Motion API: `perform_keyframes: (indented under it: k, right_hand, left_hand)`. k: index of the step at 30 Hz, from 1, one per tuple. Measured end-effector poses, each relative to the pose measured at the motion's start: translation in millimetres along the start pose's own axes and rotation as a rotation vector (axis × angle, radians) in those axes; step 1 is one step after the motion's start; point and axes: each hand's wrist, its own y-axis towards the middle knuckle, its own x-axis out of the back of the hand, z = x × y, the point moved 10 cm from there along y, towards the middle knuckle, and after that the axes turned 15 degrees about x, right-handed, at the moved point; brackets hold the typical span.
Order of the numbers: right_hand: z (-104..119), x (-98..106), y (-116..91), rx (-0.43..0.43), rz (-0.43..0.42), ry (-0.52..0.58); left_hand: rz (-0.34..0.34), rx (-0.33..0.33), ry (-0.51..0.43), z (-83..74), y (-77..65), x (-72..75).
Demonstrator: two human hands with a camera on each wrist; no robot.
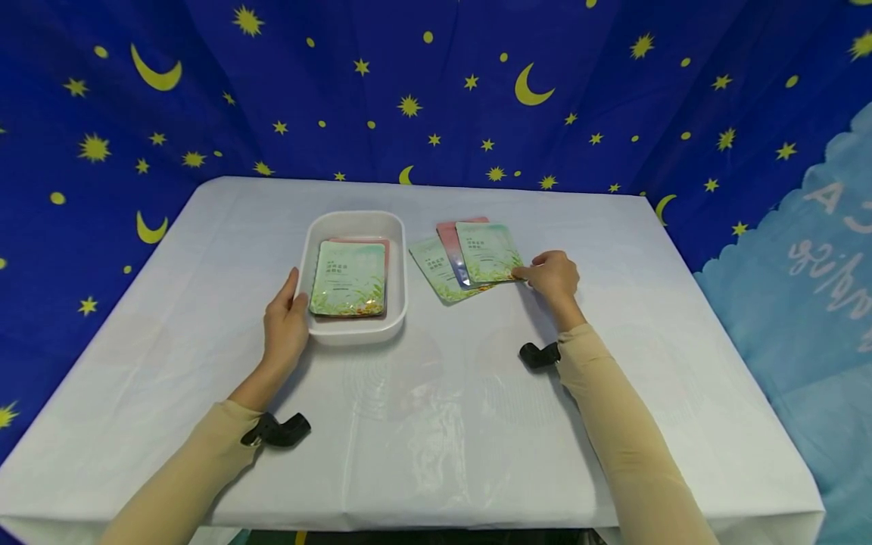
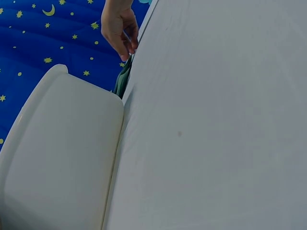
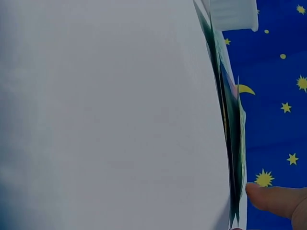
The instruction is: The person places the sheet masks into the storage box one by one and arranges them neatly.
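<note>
A white plastic tray stands left of centre, a green printed sachet lying in it over a pink one. My left hand holds the tray by its left wall, the thumb at the rim. To the right, a fanned pile has a green sachet on top, a pink sachet below it and another green sachet at the bottom. My right hand pinches the top sachet's near right corner. In the right wrist view its thumb lies close over the sachets' edges.
A white cloth covers the table. Behind it hangs a blue curtain with yellow moons and stars, and a light-blue panel with lettering is at the right. Black wrist devices sit at both sleeve cuffs.
</note>
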Motion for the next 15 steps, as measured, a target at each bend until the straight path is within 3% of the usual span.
perform_keyframes:
  k: [4, 15]
  right_hand:
    - [1.7, -1.0, 1.6, -0.004, -0.004, -0.034]
    - [-1.3, -4.9, 3.1, -0.01, -0.016, 0.046]
  left_hand:
    - [-0.006, 0.003, 0.001, 0.4, 0.4, 0.5]
    - [-0.007, -0.001, 0.005, -1.5, -1.3, 1.0]
